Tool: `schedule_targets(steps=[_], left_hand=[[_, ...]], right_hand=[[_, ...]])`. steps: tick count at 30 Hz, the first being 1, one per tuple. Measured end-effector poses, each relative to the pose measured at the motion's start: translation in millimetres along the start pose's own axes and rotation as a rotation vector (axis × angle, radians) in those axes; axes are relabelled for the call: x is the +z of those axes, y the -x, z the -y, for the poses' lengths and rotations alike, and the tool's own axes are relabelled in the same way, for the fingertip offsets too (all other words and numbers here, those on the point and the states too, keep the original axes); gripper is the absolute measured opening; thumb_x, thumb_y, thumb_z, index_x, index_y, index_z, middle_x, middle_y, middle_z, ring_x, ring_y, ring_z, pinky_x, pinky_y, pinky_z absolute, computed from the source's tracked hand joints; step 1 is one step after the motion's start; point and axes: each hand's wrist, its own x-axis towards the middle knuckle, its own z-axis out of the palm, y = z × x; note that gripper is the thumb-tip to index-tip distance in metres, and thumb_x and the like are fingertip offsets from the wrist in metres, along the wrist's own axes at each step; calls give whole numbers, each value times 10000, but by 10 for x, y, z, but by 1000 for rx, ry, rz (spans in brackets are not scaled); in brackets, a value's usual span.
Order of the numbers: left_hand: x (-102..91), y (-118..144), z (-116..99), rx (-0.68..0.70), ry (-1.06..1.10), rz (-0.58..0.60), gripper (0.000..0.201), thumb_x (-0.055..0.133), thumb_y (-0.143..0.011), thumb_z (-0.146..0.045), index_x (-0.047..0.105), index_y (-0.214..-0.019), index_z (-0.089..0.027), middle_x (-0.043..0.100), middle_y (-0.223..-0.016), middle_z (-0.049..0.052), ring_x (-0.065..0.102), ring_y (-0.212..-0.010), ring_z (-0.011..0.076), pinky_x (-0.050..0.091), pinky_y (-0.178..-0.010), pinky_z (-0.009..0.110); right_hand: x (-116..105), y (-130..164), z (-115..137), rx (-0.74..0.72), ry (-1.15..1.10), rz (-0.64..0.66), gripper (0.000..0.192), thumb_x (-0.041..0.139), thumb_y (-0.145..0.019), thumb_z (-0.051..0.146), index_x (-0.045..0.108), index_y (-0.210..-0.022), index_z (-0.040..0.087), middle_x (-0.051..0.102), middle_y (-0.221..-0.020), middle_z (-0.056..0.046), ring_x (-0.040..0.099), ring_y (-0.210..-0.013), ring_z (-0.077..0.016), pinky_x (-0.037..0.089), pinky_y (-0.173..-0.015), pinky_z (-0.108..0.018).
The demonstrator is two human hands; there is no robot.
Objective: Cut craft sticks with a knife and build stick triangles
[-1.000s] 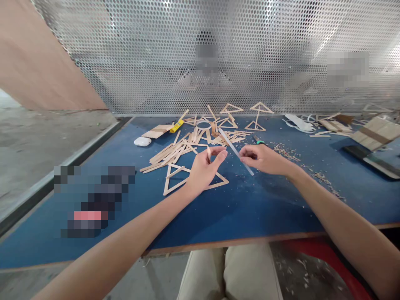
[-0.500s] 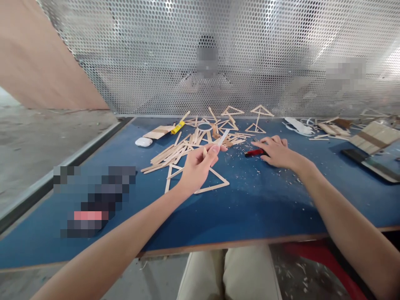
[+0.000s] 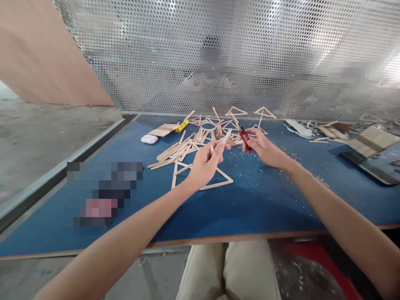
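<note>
Screen: a perforated metal screen stands along the far edge, at 12 o'clock, walling this place off from whoever sits beyond it.
Desk: the blue desk carries everything; its near part is bare board, so the work sits at arm's reach in the middle.
Stick heap: loose wooden sticks lie fanned at 11 o'clock of the hands, close enough to draw from.
Flat triangle: a stick triangle lies flat just under the left hand, at its 6 o'clock, partly hidden by the wrist.
Far triangles: more finished triangles rest at 12 o'clock near the screen, set back out of the working spot.
Left hand: the left hand is raised off the desk, thumb and fingers pinched on a short wooden stick piece and, it seems, a clear strip that pokes up toward 1 o'clock (which of the two the fingers press harder I cannot tell).
Right hand: the right hand sits at 3 o'clock of the left, fingers closed round a red cutter, its tip turned toward the left hand's piece; the two do not touch.
Shavings: wood shavings lie scattered at 3 o'clock, beside the right wrist.
Small things: a white case and a yellow tube sit at 10 o'clock, beyond the heap.
</note>
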Motion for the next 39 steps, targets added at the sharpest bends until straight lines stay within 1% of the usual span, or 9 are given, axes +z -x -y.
schedule_targets(steps=[4, 7, 10, 13, 15, 20, 27, 32, 39], left_hand=[[-25, 2, -34, 50, -83, -41, 381, 455, -1042, -493, 677, -995, -187, 409, -589, -51, 316, -520, 94, 258, -510, 266], [-51, 6, -55, 65, -154, -79, 393, 438, -1046, -488, 678, -986, -183, 425, -590, -48, 358, -525, 96, 294, -517, 254], [-69, 14, -61, 58, -278, -70, 400, 414, -1052, -478, 670, -979, -181, 465, -589, -45, 385, -496, 91, 303, -500, 243], [-65, 22, -51, 72, -476, -8, 347, 435, -1045, -440, 661, -974, -186, 487, -565, -50, 379, -464, 92, 290, -490, 246], [-52, 25, -39, 101, -573, 17, 294, 475, -1029, -410, 661, -980, -187, 469, -536, -58, 364, -465, 98, 286, -500, 252], [-35, 34, -46, 124, -628, 59, 345, 464, -1035, -407, 723, -1044, -179, 484, -529, -45, 352, -468, 103, 275, -501, 258], [-65, 34, -96, 119, -679, 60, 382, 468, -1032, -434, 768, -1067, -198, 492, -534, -38, 357, -479, 100, 256, -501, 257], [-87, 26, -88, 110, -668, 78, 386, 428, -1038, -380, 760, -1100, -192, 455, -507, -45, 324, -451, 101, 214, -480, 265], [-73, 45, -91, 126, -608, 151, 384, 443, -1037, -370, 765, -1085, -167, 361, -474, -68, 296, -430, 90, 212, -460, 261]], right_hand=[[345, -59, 290, 11, -526, -34, 241, 498, -982, 303, 541, -1203, 215, 596, -902, -21, 573, -707, -155, 450, -656, -327], [535, -73, 264, 38, -769, -84, 125, 577, -910, 250, 548, -1026, 216, 533, -811, 25, 532, -620, -120, 398, -600, -296], [612, -22, 154, 51, -885, -90, 149, 602, -837, 181, 504, -939, 229, 522, -739, 43, 494, -570, -115, 383, -585, -289], [622, 55, 90, 75, -891, -40, 157, 614, -837, 192, 538, -970, 226, 418, -662, 67, 321, -506, -86, 260, -509, -250], [614, 89, 81, 100, -884, 5, 136, 611, -899, 315, 564, -984, 220, 338, -662, 69, 242, -507, -85, 178, -484, -246], [572, 89, 41, 154, -853, 78, 460, 467, -950, 664, 572, -921, 217, 311, -703, 49, 218, -514, -94, 138, -458, -256], [478, 57, -48, 75, -666, -119, 431, 524, -973, 607, 633, -900, 197, 290, -647, 62, 177, -504, -83, 120, -457, -258], [419, 47, -90, 125, -643, -106, 534, 499, -962, 642, 562, -696, 183, 233, -567, 74, 145, -470, -76, 79, -451, -265], [430, 68, -66, 127, -607, -90, 534, 494, -952, 570, 536, -590, 179, 230, -503, 69, 154, -452, -76, 90, -451, -269]])
